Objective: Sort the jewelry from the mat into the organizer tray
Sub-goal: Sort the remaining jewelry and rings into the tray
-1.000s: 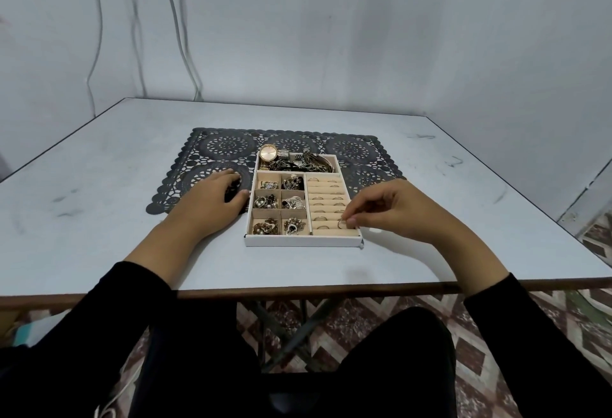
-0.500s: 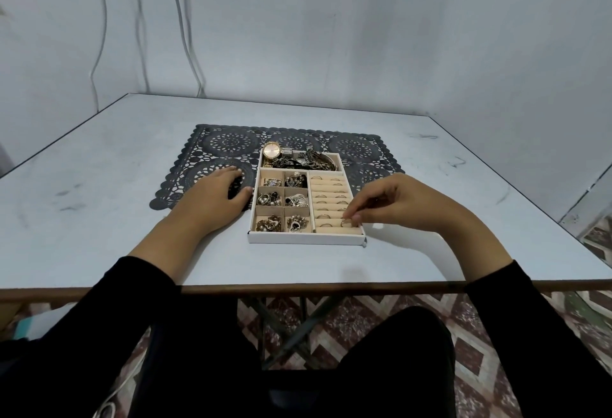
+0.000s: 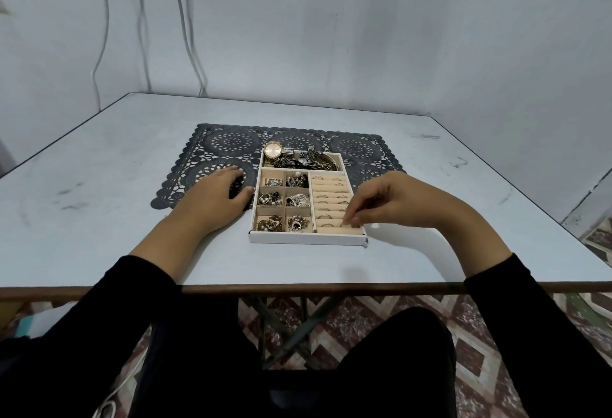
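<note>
Fingertips of the right hand pinched, on what I could not tell, over the nearest crosswise ring slot of the tray; left hand lay flat alongside.

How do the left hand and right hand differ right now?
The left hand lies palm down on the mat, beside the left wall of the tray; the right hand is over the ring rows. The left hand's fingers are relaxed; the right hand's fingertips are bunched at a near row, whether on a ring I cannot tell. Both arms have black sleeves.
</note>
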